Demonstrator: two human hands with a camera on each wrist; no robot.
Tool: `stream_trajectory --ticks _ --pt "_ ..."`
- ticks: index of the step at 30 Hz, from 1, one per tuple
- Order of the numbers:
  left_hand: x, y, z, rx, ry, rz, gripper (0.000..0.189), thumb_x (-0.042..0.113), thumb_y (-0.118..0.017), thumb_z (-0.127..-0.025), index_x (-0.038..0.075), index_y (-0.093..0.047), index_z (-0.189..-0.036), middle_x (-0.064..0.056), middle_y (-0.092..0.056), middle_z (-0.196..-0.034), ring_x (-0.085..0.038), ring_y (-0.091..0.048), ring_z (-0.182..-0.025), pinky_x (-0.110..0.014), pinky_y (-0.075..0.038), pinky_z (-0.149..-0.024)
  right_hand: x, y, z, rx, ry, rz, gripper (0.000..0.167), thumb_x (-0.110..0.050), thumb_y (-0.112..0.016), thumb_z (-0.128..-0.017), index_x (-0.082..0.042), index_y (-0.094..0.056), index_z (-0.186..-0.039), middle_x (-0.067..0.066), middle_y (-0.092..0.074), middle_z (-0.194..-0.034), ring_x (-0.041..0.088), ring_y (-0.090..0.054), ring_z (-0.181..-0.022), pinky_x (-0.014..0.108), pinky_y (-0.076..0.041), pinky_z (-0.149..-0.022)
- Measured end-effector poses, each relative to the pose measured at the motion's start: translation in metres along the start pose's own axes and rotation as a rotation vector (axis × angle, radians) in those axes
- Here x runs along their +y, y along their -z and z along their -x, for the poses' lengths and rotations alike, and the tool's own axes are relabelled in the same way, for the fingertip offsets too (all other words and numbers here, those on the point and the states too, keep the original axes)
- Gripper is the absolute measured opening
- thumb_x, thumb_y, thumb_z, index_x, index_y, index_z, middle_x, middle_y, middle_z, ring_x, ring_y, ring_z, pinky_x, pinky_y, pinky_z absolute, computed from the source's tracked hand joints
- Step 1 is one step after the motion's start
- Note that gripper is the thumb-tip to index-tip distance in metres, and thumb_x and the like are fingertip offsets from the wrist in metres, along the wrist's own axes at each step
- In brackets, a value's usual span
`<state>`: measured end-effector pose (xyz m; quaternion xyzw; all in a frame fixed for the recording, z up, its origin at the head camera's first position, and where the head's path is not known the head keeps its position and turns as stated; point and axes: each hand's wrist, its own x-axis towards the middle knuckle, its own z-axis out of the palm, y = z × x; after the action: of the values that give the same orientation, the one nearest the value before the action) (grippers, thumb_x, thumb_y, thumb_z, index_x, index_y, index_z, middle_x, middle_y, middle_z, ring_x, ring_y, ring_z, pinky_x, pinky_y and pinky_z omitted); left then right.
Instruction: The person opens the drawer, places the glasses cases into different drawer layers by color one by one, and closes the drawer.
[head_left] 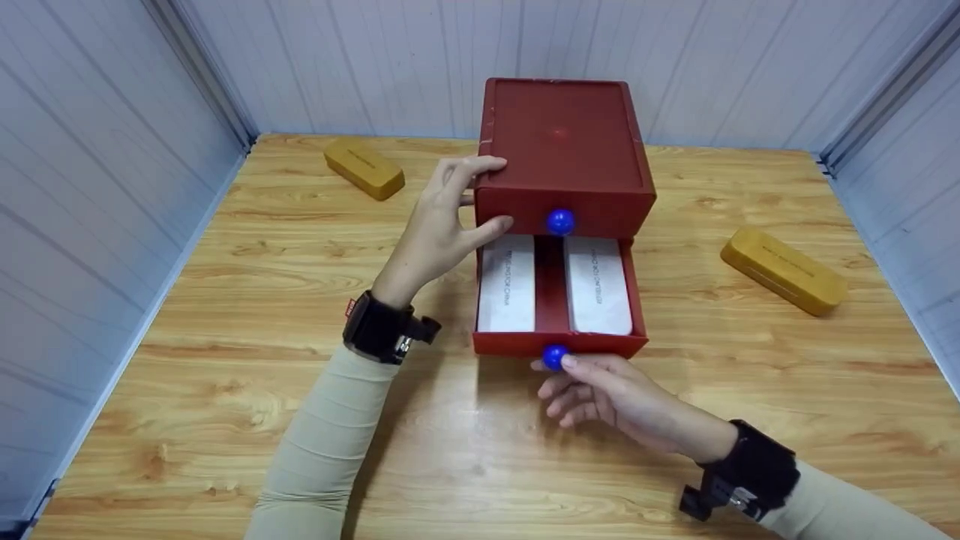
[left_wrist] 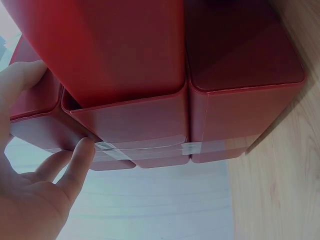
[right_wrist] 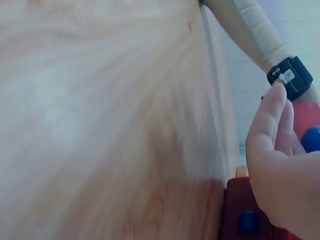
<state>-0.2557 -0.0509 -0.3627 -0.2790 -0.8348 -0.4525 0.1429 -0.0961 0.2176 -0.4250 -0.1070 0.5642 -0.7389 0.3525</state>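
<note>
A red drawer cabinet (head_left: 562, 135) stands at the back middle of the table, with a blue knob (head_left: 560, 222) on its top drawer. The drawer (head_left: 551, 285) below is pulled out; two white oblong cases (head_left: 507, 289) with printed text lie side by side in it. My left hand (head_left: 439, 225) holds the cabinet's left front corner, thumb on the front face and fingers at the top and side. At the front of the pulled-out drawer, my right hand (head_left: 607, 394) pinches its blue knob (head_left: 555, 357) between thumb and index finger, other fingers loosely bent.
One yellow oblong case (head_left: 365, 169) lies on the table left of the cabinet, another yellow case (head_left: 784, 271) to the right. Pale panel walls (head_left: 360, 67) enclose the wooden table. Clear tape (left_wrist: 145, 147) runs along the cabinet's side.
</note>
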Motion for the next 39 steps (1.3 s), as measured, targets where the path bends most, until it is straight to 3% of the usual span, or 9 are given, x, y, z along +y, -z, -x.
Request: stream_trajectory --ticks 9,17,21,39 --pt "-0.001 0.000 -0.001 0.003 -0.012 0.000 0.061 0.022 -0.084 -0.094 0.022 -0.056 -0.148 -0.007 -0.051 -0.140 -0.015 -0.060 -0.126 -0.022 -0.055 -0.100 0.002 -0.005 -0.002 0.045 0.030 -0.011 0.042 -0.028 -0.048 -0.115 0.000 -0.060 -0.143 0.008 -0.073 -0.116 0.015 -0.072 -0.097 0.029 -0.062 -0.084" --pt "0.000 -0.001 0.000 0.005 -0.005 -0.005 0.061 0.023 -0.085 -0.093 0.023 -0.056 -0.148 -0.008 -0.051 -0.139 -0.019 -0.065 -0.120 -0.025 -0.056 -0.099 0.000 -0.005 -0.006 0.095 0.043 0.007 0.033 -0.027 -0.049 -0.115 -0.005 -0.067 -0.132 0.006 -0.074 -0.113 0.014 -0.070 -0.095 0.026 -0.061 -0.082" --pt "0.001 -0.001 0.000 0.000 -0.002 0.007 0.062 0.023 -0.085 -0.093 0.023 -0.056 -0.148 -0.008 -0.051 -0.138 -0.019 -0.065 -0.121 -0.028 -0.057 -0.101 -0.003 -0.004 -0.008 0.117 0.049 0.014 0.034 -0.028 -0.049 -0.114 -0.005 -0.067 -0.131 0.007 -0.074 -0.113 0.015 -0.070 -0.095 0.026 -0.060 -0.081" --pt "0.003 -0.002 0.000 -0.002 -0.007 0.015 0.061 0.022 -0.084 -0.094 0.022 -0.056 -0.148 -0.008 -0.051 -0.138 -0.018 -0.063 -0.122 -0.022 -0.054 -0.100 -0.011 0.001 -0.015 0.124 0.057 0.047 0.034 -0.030 -0.050 -0.114 -0.006 -0.068 -0.131 0.008 -0.074 -0.114 0.015 -0.069 -0.096 0.027 -0.059 -0.083"
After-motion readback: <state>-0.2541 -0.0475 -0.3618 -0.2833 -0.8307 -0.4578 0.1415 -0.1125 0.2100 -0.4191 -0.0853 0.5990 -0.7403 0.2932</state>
